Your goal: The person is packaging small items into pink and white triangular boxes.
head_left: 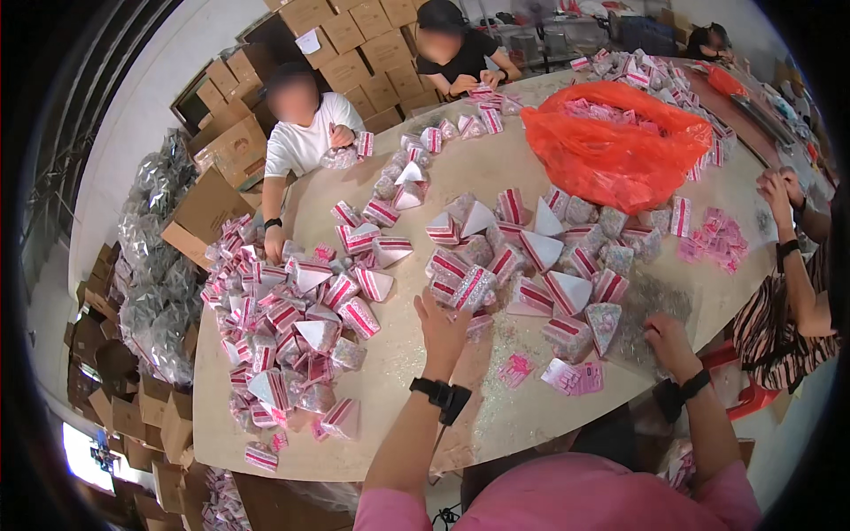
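My left hand (pixel 440 332) reaches over the middle of the table, its fingers apart beside a pink-and-white cake-slice-shaped wedge (pixel 474 288) with a glittery face. Whether the fingers touch that wedge I cannot tell. At the right, my right hand (pixel 673 345) has its fingers curled together at the edge of a clear plastic bag (pixel 633 341) among flat clear bags. Just left of these bags stands a glittery wedge (pixel 603 326). Between my hands lie pink printed cards (pixel 584 379) and a small pink packet pile (pixel 515 370). More wedges (pixel 567 290) crowd ahead of my hands.
A large heap of wedges (pixel 301 336) covers the table's left side. A red plastic bag (pixel 611 146) holding pink pieces stands at the far right. Several co-workers sit around the table (pixel 398 425). Cardboard boxes (pixel 376 57) are stacked behind; pink cards (pixel 715 241) lie right.
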### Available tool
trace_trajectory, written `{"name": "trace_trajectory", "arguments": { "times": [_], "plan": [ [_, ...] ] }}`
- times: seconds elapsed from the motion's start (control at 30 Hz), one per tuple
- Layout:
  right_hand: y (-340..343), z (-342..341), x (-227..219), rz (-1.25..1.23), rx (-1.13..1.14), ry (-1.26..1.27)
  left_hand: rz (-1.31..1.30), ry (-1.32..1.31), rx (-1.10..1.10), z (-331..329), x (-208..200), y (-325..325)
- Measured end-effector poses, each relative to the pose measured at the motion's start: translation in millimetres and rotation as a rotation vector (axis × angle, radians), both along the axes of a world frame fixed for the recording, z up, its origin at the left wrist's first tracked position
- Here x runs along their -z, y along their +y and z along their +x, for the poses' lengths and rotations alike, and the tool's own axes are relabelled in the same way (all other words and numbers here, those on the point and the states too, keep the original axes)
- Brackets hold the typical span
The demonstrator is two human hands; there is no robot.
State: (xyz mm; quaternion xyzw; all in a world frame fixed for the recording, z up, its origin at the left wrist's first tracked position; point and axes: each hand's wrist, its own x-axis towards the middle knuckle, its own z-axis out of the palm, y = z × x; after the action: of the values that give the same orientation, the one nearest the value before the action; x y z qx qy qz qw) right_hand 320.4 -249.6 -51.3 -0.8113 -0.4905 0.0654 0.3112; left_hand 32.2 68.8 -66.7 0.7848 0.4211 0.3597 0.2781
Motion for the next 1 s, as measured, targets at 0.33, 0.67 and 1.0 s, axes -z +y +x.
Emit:
{"name": "trace_trajectory", "arguments": {
  "times": [0.33, 0.67, 1.0],
  "plan": [
    [-1.2, 5.0, 1.0, -0.135, -0.107, -0.216, 0.056, 0.174, 0.176, -22.0, -7.1, -38.6],
    [0.6, -11.5, -33.0, -0.103, 0.135, -0.099, -0.143, 0.169, -0.011, -62.4, -19.4, -53.3],
    [11.5, -26.0, -50.2, 0.231, 0.040, 0.159, -1.326, -0.921, 0.405, -79.1, -26.0, -76.1]
  ]
}}
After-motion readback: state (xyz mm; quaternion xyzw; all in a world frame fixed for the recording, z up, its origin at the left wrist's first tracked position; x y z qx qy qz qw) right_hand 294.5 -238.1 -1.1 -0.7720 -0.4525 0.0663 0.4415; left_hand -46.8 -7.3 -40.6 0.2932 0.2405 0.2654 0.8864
